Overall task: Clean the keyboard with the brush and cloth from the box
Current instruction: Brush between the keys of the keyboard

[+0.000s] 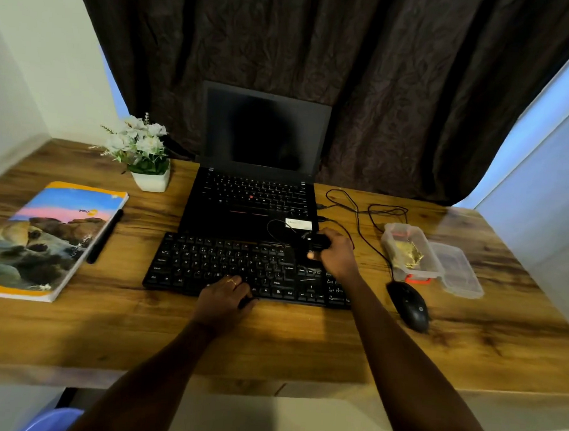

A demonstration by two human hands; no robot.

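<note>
A black keyboard (241,269) lay on a wooden desk (271,341), just in front of an open laptop (255,188) whose screen was dark. The right hand (335,255) was over the keyboard's far right corner, fingers curled tight around a small black brush (314,244); the brush was dark and blurred against the keys, so its bristle end could not be made out. The left hand (225,297) rested at the keyboard's near edge, around the middle, palm down with fingers bent loosely onto the keys and a ring on one finger; something dark showed under its fingertips, but whether it gripped anything could not be told.

To the right of the keyboard stood a clear plastic box (412,252) with a red clasp, open, with a crumpled yellow cloth (407,253) inside. Its lid (457,270) lay flat just beside it on the right. A black mouse (409,305) sat near the box, on its near side, its cable looping away toward the laptop.

On the left of the desk lay a notebook (44,237) with a pen (104,236) along its right edge, and farther back a white pot of pale flowers (141,150). A dark curtain (348,71) hung behind the desk.
</note>
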